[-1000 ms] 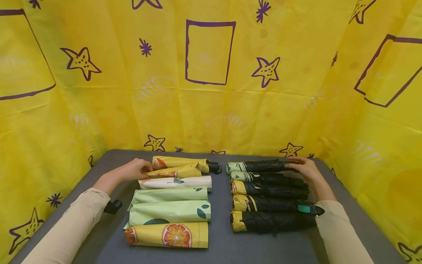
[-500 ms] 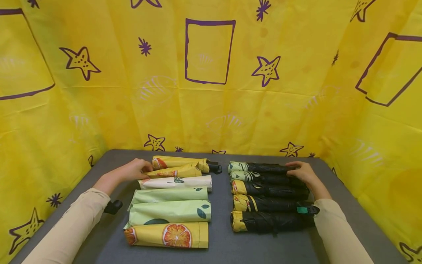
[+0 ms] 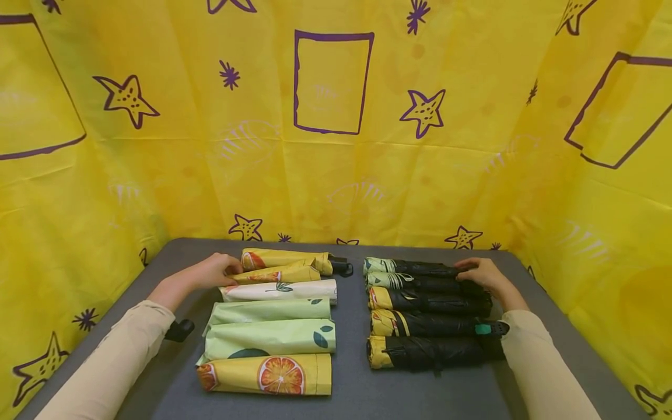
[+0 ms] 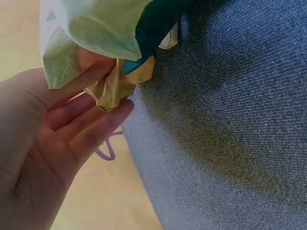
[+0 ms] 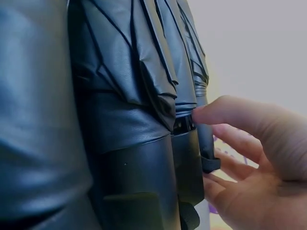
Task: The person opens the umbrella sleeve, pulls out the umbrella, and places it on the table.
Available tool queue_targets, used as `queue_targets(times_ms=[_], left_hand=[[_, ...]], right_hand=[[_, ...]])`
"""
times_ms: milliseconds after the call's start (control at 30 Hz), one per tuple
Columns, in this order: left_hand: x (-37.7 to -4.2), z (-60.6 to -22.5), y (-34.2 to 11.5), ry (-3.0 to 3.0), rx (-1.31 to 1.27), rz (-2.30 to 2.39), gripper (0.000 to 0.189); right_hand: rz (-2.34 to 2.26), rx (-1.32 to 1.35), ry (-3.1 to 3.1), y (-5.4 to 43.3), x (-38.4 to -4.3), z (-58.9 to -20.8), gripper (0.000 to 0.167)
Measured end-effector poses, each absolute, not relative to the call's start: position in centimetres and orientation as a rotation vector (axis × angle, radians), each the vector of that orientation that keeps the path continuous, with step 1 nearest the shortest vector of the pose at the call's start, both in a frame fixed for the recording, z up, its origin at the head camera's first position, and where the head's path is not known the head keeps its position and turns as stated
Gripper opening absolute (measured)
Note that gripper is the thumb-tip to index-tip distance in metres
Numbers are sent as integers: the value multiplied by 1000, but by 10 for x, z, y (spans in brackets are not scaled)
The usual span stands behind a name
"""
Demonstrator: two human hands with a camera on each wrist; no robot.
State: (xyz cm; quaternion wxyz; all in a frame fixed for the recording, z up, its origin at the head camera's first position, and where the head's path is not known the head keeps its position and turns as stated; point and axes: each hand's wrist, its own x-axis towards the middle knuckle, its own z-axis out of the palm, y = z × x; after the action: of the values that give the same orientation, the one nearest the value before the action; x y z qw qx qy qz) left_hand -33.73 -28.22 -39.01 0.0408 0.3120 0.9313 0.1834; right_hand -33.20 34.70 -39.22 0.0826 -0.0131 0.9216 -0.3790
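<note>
In the head view, my left hand (image 3: 210,271) is at the left end of the second-farthest yellow orange-print sleeve (image 3: 280,273). The left wrist view shows my thumb and fingers pinching gathered yellow fabric (image 4: 112,91), partly hidden behind a green sleeve end (image 4: 103,28). On the right, my right hand (image 3: 488,277) grips the handle end of the farthest black folding umbrella (image 3: 420,268), which has a green tip. Its thumb overlaps the neighbouring umbrella handle (image 5: 184,163) in the right wrist view, with the fingers reaching round the far side.
Nearer on the left lie a white sleeve (image 3: 301,290), green sleeves (image 3: 294,335) and a yellow sleeve (image 3: 315,373). Another yellow one with a black handle (image 3: 342,266) lies farthest back. Several black umbrellas (image 3: 436,353) line the right. Yellow patterned cloth (image 3: 336,192) surrounds the grey table (image 3: 352,373).
My right hand has drawn closer with the farthest umbrella, which moved slightly right and toward the neighbouring one, then stayed put. The left hand has hardly moved.
</note>
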Motion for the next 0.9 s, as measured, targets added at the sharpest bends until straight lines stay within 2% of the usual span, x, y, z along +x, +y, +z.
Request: queue_targets(times_ms=[600,900], left_hand=[[-335,-389,-284,2873,951,593,12],[-332,-377,-281,2831,766,707,27]], right_hand=[[-1122,-58,2777,340,-332,-393,50],[-1251,-61,2831,310,-338,-396,56]])
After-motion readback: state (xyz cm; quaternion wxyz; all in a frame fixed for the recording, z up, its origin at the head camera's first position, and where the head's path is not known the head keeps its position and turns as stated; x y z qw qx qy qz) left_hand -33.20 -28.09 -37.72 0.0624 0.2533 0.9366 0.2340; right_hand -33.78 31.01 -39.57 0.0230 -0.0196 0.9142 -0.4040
